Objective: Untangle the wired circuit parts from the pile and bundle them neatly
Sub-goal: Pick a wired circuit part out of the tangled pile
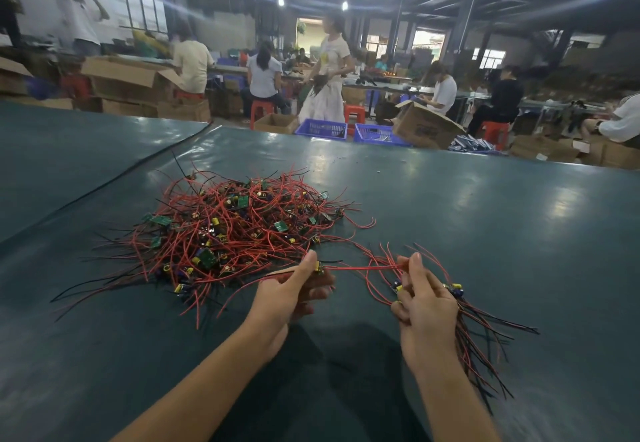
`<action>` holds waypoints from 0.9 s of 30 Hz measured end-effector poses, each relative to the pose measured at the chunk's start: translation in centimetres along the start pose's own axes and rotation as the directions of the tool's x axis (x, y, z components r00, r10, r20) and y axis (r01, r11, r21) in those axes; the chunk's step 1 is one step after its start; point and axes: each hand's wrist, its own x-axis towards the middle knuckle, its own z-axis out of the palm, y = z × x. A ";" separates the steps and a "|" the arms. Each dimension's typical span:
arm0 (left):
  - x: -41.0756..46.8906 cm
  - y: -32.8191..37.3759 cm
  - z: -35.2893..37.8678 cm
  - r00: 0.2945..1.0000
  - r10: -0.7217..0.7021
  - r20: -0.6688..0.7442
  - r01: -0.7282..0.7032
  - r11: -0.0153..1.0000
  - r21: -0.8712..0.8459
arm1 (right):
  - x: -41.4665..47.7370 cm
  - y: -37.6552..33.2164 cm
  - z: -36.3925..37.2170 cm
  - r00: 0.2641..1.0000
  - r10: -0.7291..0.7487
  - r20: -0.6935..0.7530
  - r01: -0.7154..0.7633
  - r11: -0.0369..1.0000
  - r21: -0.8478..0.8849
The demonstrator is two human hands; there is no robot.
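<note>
A tangled pile (228, 226) of small green circuit boards with red and black wires lies on the dark green table (485, 233), ahead and left of my hands. My left hand (294, 289) pinches one small circuit part (320, 268) at the pile's near right edge. Its red wire (363, 267) runs taut to my right hand (424, 299), which pinches the wire's end and also grips a bundle (474, 334) of separated parts. The bundle's black and red wires fan out down and to the right.
A dark seam (104, 185) crosses the table cover at the left. Beyond the far table edge stand blue crates (322, 128), cardboard boxes (426, 129), red stools and several people working at benches.
</note>
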 end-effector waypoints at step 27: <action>-0.3 -0.2 -0.1 0.926 -0.242 0.291 0.203 0.966 0.157 | -3.6 1.6 2.7 0.880 0.316 0.354 -0.176 0.910 -0.375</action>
